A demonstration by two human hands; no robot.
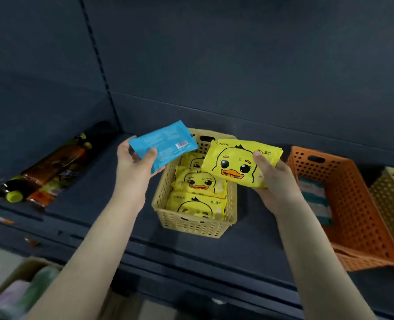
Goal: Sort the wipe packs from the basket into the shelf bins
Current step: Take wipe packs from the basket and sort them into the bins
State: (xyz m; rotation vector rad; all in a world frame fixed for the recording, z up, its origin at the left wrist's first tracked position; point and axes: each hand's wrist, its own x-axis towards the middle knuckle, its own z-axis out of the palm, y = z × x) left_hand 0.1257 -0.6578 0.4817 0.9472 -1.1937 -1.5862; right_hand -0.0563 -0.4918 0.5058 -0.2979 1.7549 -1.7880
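Left hand grips blue pack, right hand yellow duck pack above yellow bin; mix-up risks blue landing among ducks.

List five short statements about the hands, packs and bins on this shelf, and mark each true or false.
1. The left hand grips a blue pack. True.
2. The right hand holds a green pack. False: it holds a yellow duck pack.
3. The yellow bin contains other duck packs. True.
4. The orange bin stands left of the yellow bin. False: it stands to its right.
5. Bottles lie on the shelf at the left. True.
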